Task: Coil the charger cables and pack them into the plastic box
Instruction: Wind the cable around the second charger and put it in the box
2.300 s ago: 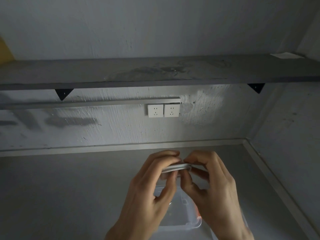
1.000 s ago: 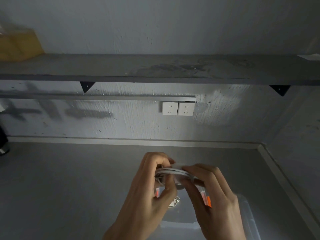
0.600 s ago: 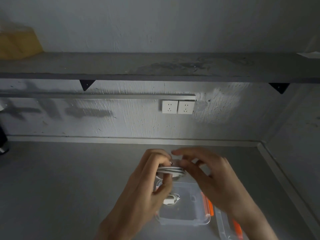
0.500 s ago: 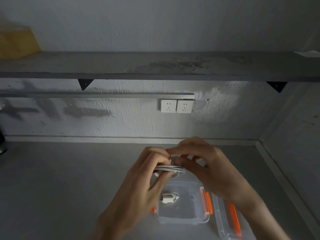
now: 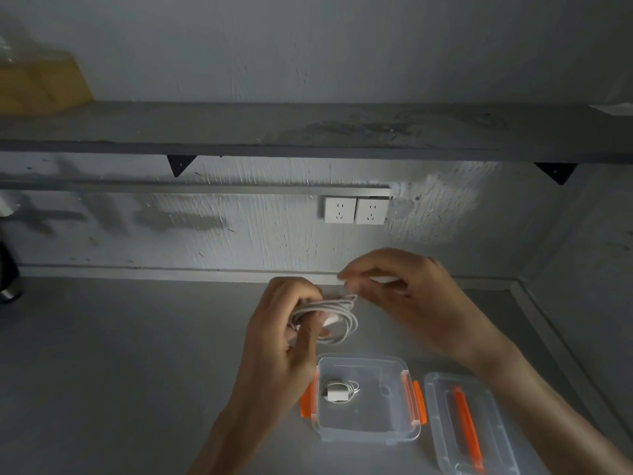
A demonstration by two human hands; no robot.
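A white charger cable (image 5: 344,317) is wound into a loose coil, and my left hand (image 5: 286,334) grips it on its left side above the counter. My right hand (image 5: 404,299) pinches the cable's free end at the top of the coil, just right of my left hand. Below the hands stands the clear plastic box (image 5: 394,430) with orange clips, open. A small coiled white cable with its plug (image 5: 339,392) lies inside the box.
The box's clear lid (image 5: 442,426) with an orange handle lies flat to the right of the box. A grey shelf (image 5: 308,132) runs above, with two wall sockets (image 5: 356,210) under it. A yellowish bag (image 5: 37,84) sits at the shelf's left end.
The view has tilted down, so the box and lid show fully. My right hand has lifted off the coil, now pinching the cable's end above it; my left hand has kept hold.
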